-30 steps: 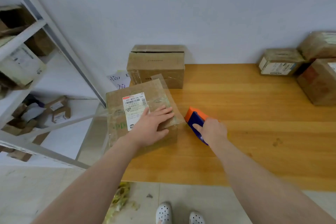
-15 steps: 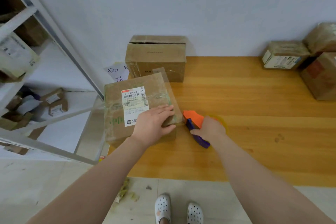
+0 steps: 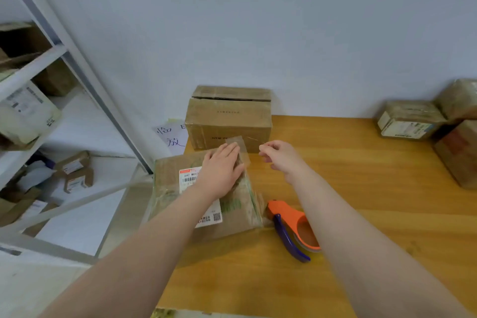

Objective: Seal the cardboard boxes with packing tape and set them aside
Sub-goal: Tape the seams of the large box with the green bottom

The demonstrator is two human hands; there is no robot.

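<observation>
Brown box (image 3: 167,175) sits at the left edge of the desk (image 3: 361,188). Left grip (image 3: 222,170) lies flat on its taped top, fingers straight. Right grip (image 3: 281,160) hovers just beside, fingers loosely curled, empty. Orange dispenser (image 3: 291,224) lies beside the box.

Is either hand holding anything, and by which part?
Nothing is gripped. The left hand presses flat on the labelled box top by the loose tape end; the right hand hovers empty; the tape dispenser lies on the table.
</observation>
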